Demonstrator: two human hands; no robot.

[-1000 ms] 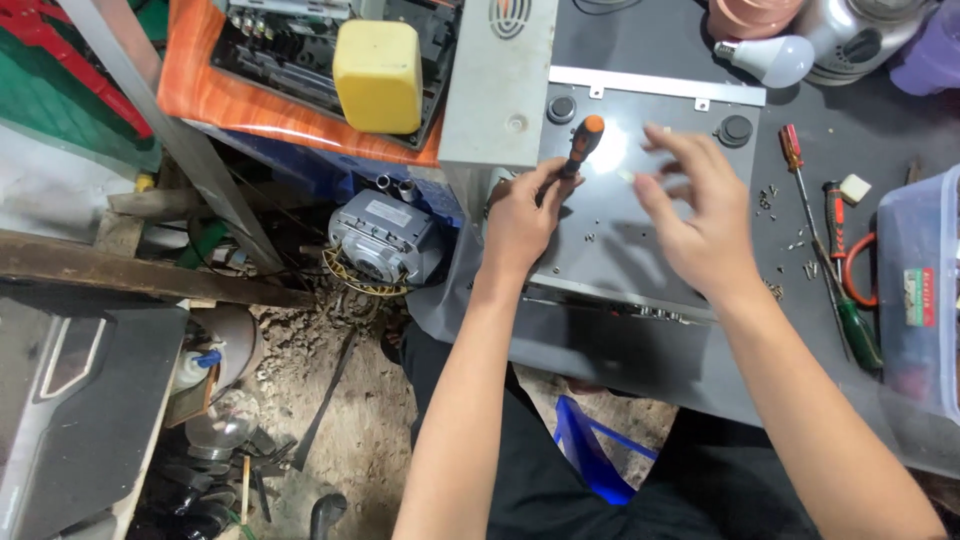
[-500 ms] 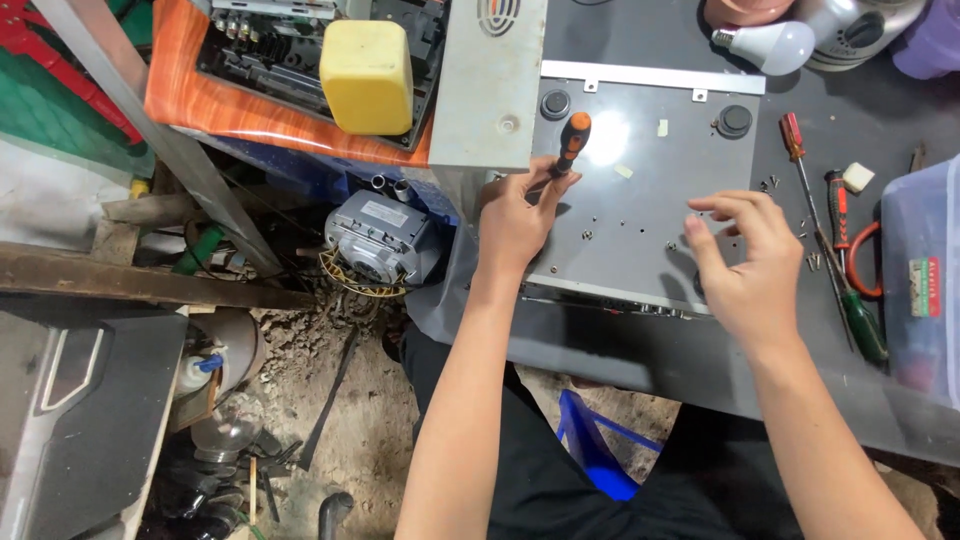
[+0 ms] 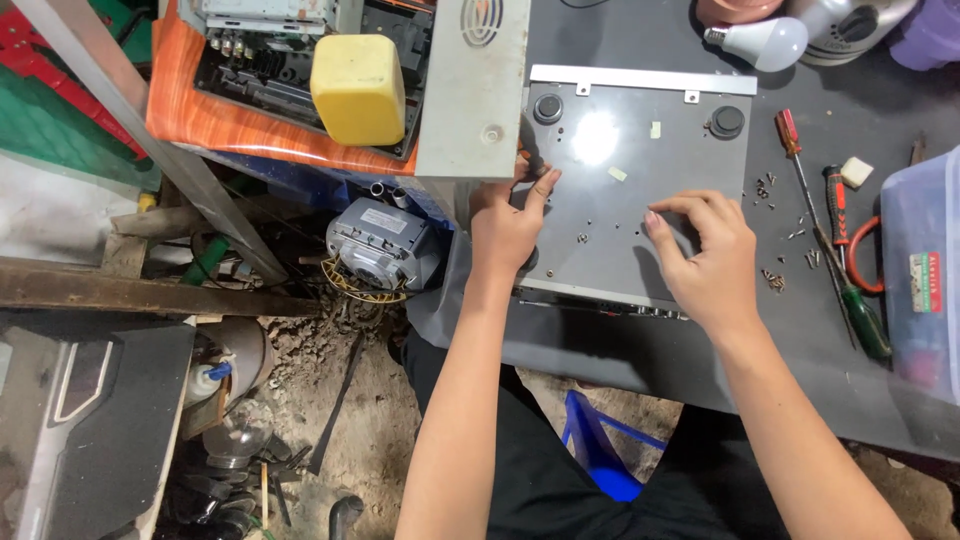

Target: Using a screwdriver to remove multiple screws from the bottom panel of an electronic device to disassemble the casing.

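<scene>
Moved: left hand [image 3: 508,225] has slid to the grey metal panel [image 3: 640,160]'s left edge, orange-handled screwdriver mostly hidden; whether it grips, cannot tell.
Right hand [image 3: 705,250]: fingers curled apart on the panel.
Counter [image 3: 800,330]: dark grey, strewn with screws [image 3: 772,280].
Panel: flat, glossy, two black knobs.

L hand [image 3: 508,228] now lies on the grey device panel [image 3: 640,150] at its left edge, orange-handled screwdriver no longer visible. R hand [image 3: 708,255] sits nearer panel centre, fingers curled.

1 head view, steep downward, close over workbench [image 3: 600,350].
</scene>
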